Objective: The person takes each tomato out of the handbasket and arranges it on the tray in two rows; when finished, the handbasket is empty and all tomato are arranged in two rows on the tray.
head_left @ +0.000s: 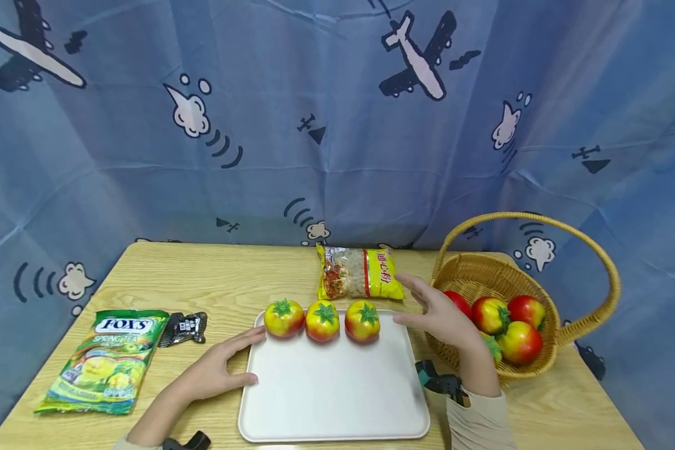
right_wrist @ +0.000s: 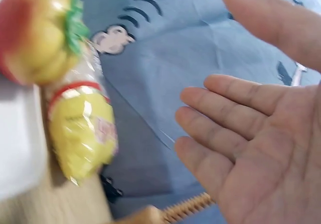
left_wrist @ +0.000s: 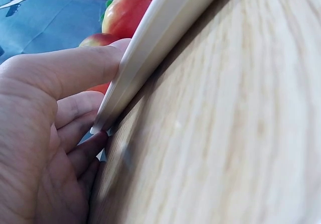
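My left hand (head_left: 219,369) is at the left rim of a white tray (head_left: 337,394), its thumb and fingertips touching the edge. In the left wrist view the thumb lies against the tray's rim with the fingers fairly straight. Three red-and-yellow tomato-like fruits with green leaf tops, among them the middle one (head_left: 322,322), stand in a row along the tray's far side. My right hand (right_wrist: 266,133) is held with fingers extended and nothing in it, between the tray and a wicker basket (head_left: 551,350). The basket holds several similar fruits (head_left: 520,343).
Behind the tray lies a yellow-ended clear bag of pasta (head_left: 360,273). At the left are a green FOX'S candy bag (head_left: 107,362) and a small black packet (head_left: 184,329). A blue curtain (head_left: 326,125) hangs behind the wooden table (head_left: 219,269). The basket's tall handle (head_left: 529,216) arches up at the right.
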Demonstrator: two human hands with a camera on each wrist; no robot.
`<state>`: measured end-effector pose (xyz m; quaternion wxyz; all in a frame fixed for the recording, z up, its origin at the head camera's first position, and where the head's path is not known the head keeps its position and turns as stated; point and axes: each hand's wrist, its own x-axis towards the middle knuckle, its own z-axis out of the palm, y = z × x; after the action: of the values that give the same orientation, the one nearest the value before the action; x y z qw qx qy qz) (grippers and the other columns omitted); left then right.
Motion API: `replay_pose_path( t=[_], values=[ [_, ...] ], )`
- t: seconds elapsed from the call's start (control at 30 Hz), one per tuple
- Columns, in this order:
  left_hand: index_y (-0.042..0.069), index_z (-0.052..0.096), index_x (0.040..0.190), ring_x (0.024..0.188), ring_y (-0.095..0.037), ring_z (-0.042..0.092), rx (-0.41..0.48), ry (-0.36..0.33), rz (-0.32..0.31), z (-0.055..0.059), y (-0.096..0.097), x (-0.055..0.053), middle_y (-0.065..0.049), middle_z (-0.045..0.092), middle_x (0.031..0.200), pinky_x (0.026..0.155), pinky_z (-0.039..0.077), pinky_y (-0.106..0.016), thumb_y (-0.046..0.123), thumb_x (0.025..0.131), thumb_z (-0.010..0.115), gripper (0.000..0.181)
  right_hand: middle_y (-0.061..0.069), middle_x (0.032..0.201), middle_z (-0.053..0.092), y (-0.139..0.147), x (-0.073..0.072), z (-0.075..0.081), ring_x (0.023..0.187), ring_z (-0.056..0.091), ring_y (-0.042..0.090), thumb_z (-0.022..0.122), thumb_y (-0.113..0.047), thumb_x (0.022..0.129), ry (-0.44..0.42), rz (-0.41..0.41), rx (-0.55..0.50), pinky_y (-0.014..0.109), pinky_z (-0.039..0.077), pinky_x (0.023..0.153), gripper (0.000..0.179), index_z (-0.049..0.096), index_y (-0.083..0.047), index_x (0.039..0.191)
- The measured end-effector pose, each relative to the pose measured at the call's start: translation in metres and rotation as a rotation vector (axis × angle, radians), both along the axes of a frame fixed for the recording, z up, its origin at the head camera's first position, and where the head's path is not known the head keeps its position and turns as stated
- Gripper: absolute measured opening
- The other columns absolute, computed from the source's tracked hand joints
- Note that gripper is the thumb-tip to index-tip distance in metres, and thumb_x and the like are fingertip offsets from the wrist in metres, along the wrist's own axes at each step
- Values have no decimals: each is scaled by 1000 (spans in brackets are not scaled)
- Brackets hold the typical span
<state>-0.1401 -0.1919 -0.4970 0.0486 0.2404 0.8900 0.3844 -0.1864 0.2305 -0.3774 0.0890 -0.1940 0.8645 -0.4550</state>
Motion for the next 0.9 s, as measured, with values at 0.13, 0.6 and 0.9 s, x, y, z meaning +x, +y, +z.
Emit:
replay_pose_path(
  t=[0.13, 0.6, 0.9],
  values=[
    [21, 47, 141, 138, -33, 35, -1, -5, -3, 1, 1, 0, -3, 39, 150, 109, 32, -57, 49, 80, 69, 71, 18, 152, 31, 18, 9, 9, 141, 24, 41, 71, -26, 85, 32, -51, 37, 58, 21, 113, 77, 30, -6, 147],
    [20, 46, 141, 138, -32, 35, 2, -15, 0, 4, 3, -1, -4, 39, 150, 109, 32, -55, 47, 81, 70, 71, 11, 141, 43, 94, 15, 38, 127, 41, -5, 66, -16, 89, 145, -92, 112, -4, 31, 92, 64, 35, -1, 142],
    [19, 46, 141, 138, -32, 36, 4, -4, -1, 1, 1, 0, -4, 39, 150, 109, 32, -55, 47, 81, 70, 70, -20, 130, 42, 141, -1, 28, 110, 36, -24, 62, -14, 91, 78, -104, 123, -2, 36, 88, 62, 32, 5, 142]
  ],
)
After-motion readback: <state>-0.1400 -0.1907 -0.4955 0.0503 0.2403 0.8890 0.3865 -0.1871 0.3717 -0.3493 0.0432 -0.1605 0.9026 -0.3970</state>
